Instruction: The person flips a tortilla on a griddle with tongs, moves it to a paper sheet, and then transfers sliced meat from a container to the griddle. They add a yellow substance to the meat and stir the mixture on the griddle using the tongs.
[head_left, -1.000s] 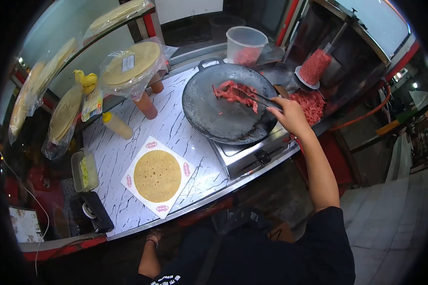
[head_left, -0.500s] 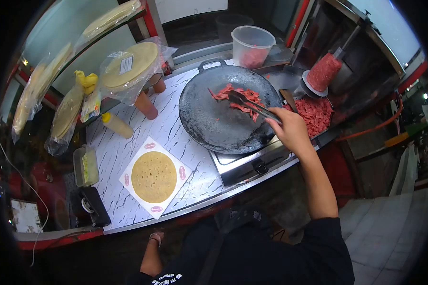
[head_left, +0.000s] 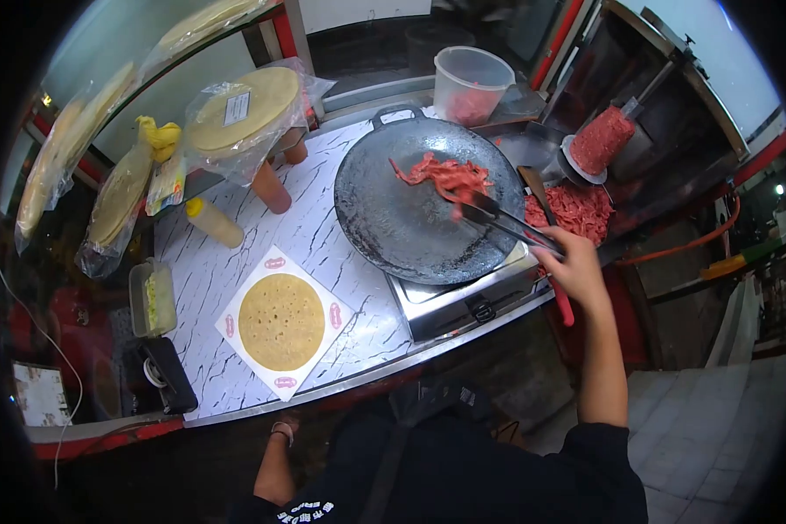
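Note:
My right hand is closed around the handles of a pair of tongs. The dark tips of the tongs are at the lower right edge of a heap of red meat strips. That meat lies on a round black griddle pan over a gas stove. My left hand hangs low beside the counter's front edge, a band at its wrist; its fingers are too dark to make out. On the counter, a round flatbread rests on a white paper sheet.
Right of the pan are more meat strips, a wooden-handled tool and a meat cone on a spit. A plastic bucket stands behind. Sauce bottles, bagged flatbreads and a lettuce tub are leftward.
My right hand and the tongs have moved right and down, toward the pan's near edge. The meat strips look shifted and more gathered. A red handle now shows below my right hand.

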Demonstrator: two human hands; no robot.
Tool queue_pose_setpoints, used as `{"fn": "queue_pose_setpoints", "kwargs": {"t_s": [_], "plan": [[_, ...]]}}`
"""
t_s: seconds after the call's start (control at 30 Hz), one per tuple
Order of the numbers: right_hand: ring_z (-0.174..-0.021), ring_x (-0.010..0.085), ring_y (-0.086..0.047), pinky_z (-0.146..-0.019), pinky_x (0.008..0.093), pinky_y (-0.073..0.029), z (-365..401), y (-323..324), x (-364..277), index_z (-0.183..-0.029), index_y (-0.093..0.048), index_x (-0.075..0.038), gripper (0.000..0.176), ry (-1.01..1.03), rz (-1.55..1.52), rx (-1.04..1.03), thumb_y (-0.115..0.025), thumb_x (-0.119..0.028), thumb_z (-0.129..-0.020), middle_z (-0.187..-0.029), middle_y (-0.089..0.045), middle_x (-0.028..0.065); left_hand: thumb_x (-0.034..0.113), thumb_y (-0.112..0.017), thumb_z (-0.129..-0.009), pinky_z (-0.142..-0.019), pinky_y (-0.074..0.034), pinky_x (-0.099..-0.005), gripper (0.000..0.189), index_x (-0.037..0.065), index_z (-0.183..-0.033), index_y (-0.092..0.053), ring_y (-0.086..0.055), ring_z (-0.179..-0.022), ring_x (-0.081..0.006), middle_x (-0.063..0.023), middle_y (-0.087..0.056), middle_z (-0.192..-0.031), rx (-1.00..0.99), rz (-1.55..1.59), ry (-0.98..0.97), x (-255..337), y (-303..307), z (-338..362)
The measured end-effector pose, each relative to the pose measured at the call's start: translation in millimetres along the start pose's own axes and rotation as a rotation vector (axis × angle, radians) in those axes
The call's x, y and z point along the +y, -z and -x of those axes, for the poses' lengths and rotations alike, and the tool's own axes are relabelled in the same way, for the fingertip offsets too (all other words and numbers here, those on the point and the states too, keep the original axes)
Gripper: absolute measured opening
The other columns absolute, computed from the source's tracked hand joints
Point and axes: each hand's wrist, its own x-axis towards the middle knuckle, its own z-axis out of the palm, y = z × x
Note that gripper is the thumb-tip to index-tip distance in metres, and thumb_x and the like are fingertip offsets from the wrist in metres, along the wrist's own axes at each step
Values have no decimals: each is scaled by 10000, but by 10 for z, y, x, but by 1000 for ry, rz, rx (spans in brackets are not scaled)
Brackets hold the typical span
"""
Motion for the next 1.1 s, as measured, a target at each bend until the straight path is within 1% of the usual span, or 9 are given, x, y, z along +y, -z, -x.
{"fn": "queue_pose_setpoints", "kwargs": {"t_s": [0.37,0.53,0.6,0.73,0.8,0.83,0.9,1.0,1.1], "plan": [[-912,425,-702,-809,473,-544,-681,-433,-369,-1151,-745,-40,356,182,233,50,-742,-302,-909,-1030,-729,232,404,-500,-995,-967,-529,-538,402,127,-1182,-723,-675,-1127,-352,-129,-686,-1313,-23,206,90,-314,-12,-96],[-880,405,-725,-789,473,-570,-767,-112,-550,-1089,-767,-52,321,114,292,146,-746,-313,-903,-933,-741,224,429,-527,-986,-934,-541,-560,399,134,-1141,-746,-698,-1078,-346,-122,-703,-1280,-108,1269,373,-381,-44,-17],[-900,417,-720,-807,488,-569,-790,-358,-599,-1101,-755,-52,347,25,354,170,-737,-341,-908,-963,-746,214,227,-574,-971,-947,-547,-523,298,46,-1164,-710,-689,-1131,-367,-228,-700,-1238,131,433,294,-285,-139,53],[-905,409,-705,-780,520,-550,-627,-412,-1068,-1150,-727,-88,359,51,487,145,-726,-363,-920,-972,-733,176,303,-623,-953,-993,-537,-500,310,100,-1161,-732,-681,-1140,-364,-144,-678,-1338,-237,680,277,-807,-154,141],[-905,400,-709,-781,517,-552,-528,-488,-1275,-1141,-729,-89,344,51,437,163,-723,-356,-924,-980,-736,171,342,-638,-950,-1076,-487,-504,413,100,-1281,-685,-635,-1243,-368,-167,-633,-1409,-301,-514,-612,-960,65,288],[-906,390,-713,-783,513,-554,-458,-525,-1338,-1131,-731,-91,330,49,384,185,-719,-350,-928,-988,-739,165,342,-638,-950,-1076,-487,-504,413,100,-1281,-685,-635,-1243,-368,-167,-633,-1409,-307,-519,-618,-935,-2,292],[-918,380,-720,-791,504,-558,-337,-742,-1181,-1167,-732,-96,322,130,418,147,-709,-329,-946,-992,-746,163,294,-467,-1024,-991,-540,-502,398,89,-1288,-683,-666,-1185,-374,-221,-653,-1358,-219,349,176,-881,-203,216],[-912,393,-722,-793,479,-563,-318,-716,-793,-1171,-731,-70,330,6,365,161,-715,-315,-950,-1005,-751,181,388,-667,-930,-1157,-416,-478,517,134,-1380,-643,-573,-1342,-350,-167,-624,-1431,-180,-494,-243,-1218,-109,238],[-864,355,-752,-770,412,-566,-181,-386,-712,-1142,-744,-34,350,-29,180,168,-755,-300,-915,-935,-756,203,395,-664,-935,-1140,-435,-441,478,136,-1336,-676,-600,-1318,-342,-168,-640,-1408,58,-475,-300,-1258,-112,270]]}}
